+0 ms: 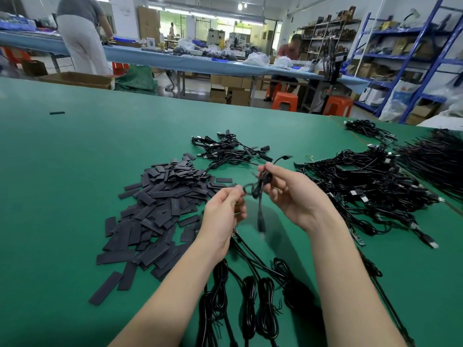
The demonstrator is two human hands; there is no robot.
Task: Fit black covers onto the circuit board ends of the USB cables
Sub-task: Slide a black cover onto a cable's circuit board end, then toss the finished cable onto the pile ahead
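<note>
Open brown cardboard box (77,80) beyond far edge of green table (75,151), contents not visible; white plastic bags (256,58) on blue-topped bench (155,57) behind, contents unclear. Held above table centre: one black USB cable (260,186), thin, glossy, coiled into small loop, one end curving up past right hand (293,194), other end hanging down and motion-blurred, possibly the plug. Right hand fingers curled round the coil; left hand (223,216) fingertips pinching the loop's left side. Left of hands: loose heap of black covers (160,204), flat matte rectangular strips, overlapping, a few stray at near edge. Beyond hands: small tangle of cables (225,149) with covers seemingly fitted. Right: large pile of cables (363,189), silver plugs showing. Under forearms: row of coiled cables (248,304), shiny round cord. Orange plastic stools (285,101) on floor past table.
</note>
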